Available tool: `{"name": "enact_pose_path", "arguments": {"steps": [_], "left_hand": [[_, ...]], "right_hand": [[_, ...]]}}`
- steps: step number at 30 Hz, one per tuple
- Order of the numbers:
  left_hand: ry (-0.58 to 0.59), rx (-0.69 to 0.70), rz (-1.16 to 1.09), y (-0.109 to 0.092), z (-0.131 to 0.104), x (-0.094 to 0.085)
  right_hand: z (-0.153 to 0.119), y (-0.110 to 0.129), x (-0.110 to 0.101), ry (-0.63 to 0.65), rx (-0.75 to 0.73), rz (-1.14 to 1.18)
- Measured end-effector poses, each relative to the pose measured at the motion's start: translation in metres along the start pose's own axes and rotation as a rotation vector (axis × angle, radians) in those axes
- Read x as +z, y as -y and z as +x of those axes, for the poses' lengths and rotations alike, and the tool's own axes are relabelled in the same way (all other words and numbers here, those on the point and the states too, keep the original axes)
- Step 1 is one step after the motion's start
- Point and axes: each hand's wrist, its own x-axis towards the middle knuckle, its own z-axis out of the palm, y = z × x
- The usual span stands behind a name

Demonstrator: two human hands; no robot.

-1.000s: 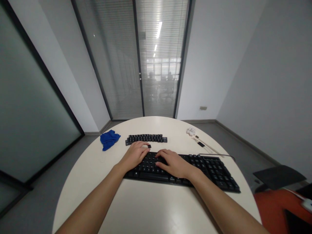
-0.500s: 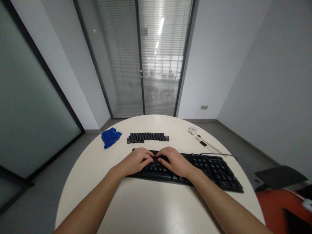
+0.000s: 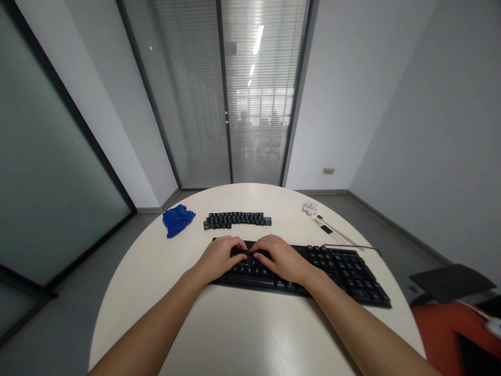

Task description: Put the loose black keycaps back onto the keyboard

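A black keyboard (image 3: 352,277) lies on the round cream table (image 3: 235,334), its left part under both hands. My left hand (image 3: 219,257) rests over the left keys, fingers bent and thumb reaching toward the middle. Close beside it, my right hand (image 3: 282,258) is curved over the keys with its thumb pointing left. The fingertips of both hands nearly meet at one spot among the keys; whatever they pinch there is too small to make out. Behind the keyboard, several loose black keycaps (image 3: 237,219) stand in rows.
A crumpled blue cloth (image 3: 178,220) lies at the back left of the table. At the back right are a crumpled white wad (image 3: 310,208), a small black piece (image 3: 326,229) and thin sticks (image 3: 340,233). A red chair (image 3: 446,334) stands at the right.
My left hand has shifted slightly to the right, and its fingers are more bent. My right hand has hardly moved.
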Motion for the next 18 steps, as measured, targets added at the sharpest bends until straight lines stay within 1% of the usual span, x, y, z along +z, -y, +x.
{"name": "enact_pose_path", "arguments": {"steps": [2,6,11,14,18], "left_hand": [[0.03,0.034,-0.031,0.002,0.0,-0.002],[0.104,0.146,-0.085,0.008,0.0,-0.004],[0.117,0.227,-0.135,0.013,0.001,-0.003],[0.125,0.245,-0.144,0.014,0.001,-0.003],[0.116,0.213,-0.134,0.012,0.001,-0.004]], "right_hand": [[0.0,0.001,-0.001,0.006,0.001,0.004],[0.001,0.002,-0.002,0.017,0.006,-0.004],[0.001,0.001,-0.001,0.023,-0.01,-0.011],[0.0,0.001,-0.001,0.024,-0.01,-0.01],[0.0,0.001,-0.001,0.022,-0.007,-0.008]]}}
